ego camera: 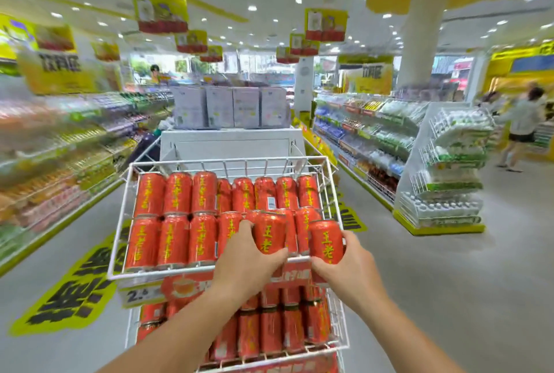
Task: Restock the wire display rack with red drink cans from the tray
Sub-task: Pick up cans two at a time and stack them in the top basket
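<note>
A white wire display rack (120, 222) stands in front of me, its top shelf filled with two rows of red drink cans (177, 192) with yellow lettering. My left hand (247, 261) grips one red can (269, 233) over the front row, right of centre. My right hand (350, 264) holds another red can (326, 240) at the shelf's front right corner. A lower shelf (341, 342) of the rack also holds rows of red cans (269, 333). The tray is not in view.
Store aisles run along both sides, with stocked shelves at left (54, 162) and right (359, 139). A white stand with boxes (230, 109) sits behind the rack. A wire rack of green packs (449, 168) stands at right, near a person (521, 127).
</note>
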### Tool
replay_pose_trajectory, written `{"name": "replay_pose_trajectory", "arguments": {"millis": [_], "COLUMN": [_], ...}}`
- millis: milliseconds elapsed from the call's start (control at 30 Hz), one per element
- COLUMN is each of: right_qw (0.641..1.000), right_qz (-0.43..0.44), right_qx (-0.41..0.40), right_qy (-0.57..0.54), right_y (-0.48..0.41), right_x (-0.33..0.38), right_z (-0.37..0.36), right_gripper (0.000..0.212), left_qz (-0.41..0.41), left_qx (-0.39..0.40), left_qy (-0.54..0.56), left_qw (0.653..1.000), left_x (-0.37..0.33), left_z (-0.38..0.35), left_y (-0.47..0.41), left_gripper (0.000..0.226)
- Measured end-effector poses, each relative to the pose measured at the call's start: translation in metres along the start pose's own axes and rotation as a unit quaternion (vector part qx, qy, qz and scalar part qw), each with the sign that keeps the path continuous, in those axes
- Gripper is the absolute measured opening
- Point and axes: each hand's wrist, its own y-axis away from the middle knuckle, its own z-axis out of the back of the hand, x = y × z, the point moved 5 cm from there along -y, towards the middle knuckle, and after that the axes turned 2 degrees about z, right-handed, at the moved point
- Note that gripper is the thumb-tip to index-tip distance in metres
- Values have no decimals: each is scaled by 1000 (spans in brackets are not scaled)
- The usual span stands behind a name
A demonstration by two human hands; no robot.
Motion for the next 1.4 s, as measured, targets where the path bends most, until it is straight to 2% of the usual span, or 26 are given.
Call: {"name": "replay_pose_trajectory", "arguments": {"millis": [133, 333, 467, 633, 733, 833, 900, 1033, 1133, 1233, 1333, 1400], "right_qw": [1000, 997, 995, 991, 990, 988, 987, 989, 989, 990, 990, 987], "right_qz": [19, 64, 83, 91, 101, 104, 102, 98, 98, 97, 102, 114], "right_qx": [7, 28, 51, 89, 82, 88, 98, 104, 102, 98, 101, 116], "right_qy": [-15, -18, -32, -42, -56, -74, -73, -49, -46, -31, -15, -8], "right_y": [-39, -106, -152, -178, -190, -199, -201, -200, -199, -199, -196, -196], "right_x": [36, 69, 78, 86, 88, 86, 83, 77, 77, 74, 77, 77], "right_z": [-17, -50, -79, -104, -112, -119, -126, -140, -145, -152, -156, -159], "right_gripper": [56, 45, 59, 26, 24, 23, 28, 64, 51, 66, 76, 60], "left_qz": [-23, -15, -17, 5, 2, 37, 56, 79, 46, 18, 20, 19], "left_qx": [-38, -100, -164, -174, -168, -169, -166, -159, -185, -202, -193, -175], "left_qy": [-12, -83, -77, -67, -88, -122, -135, -177, -279, -350, -380, -383], "left_qw": [999, 991, 983, 982, 982, 977, 975, 968, 941, 914, 904, 907], "left_x": [-1, 10, 12, 24, 24, 27, 29, 38, 38, 43, 52, 57], "left_z": [37, 64, 70, 59, 47, 39, 35, 26, 22, 15, 11, 10], "left_y": [-44, -105, -135, -158, -163, -168, -172, -180, -181, -178, -176, -176], "left_gripper": [40, 37, 30, 29, 31, 32, 33, 47, 62, 76, 75, 74]}}
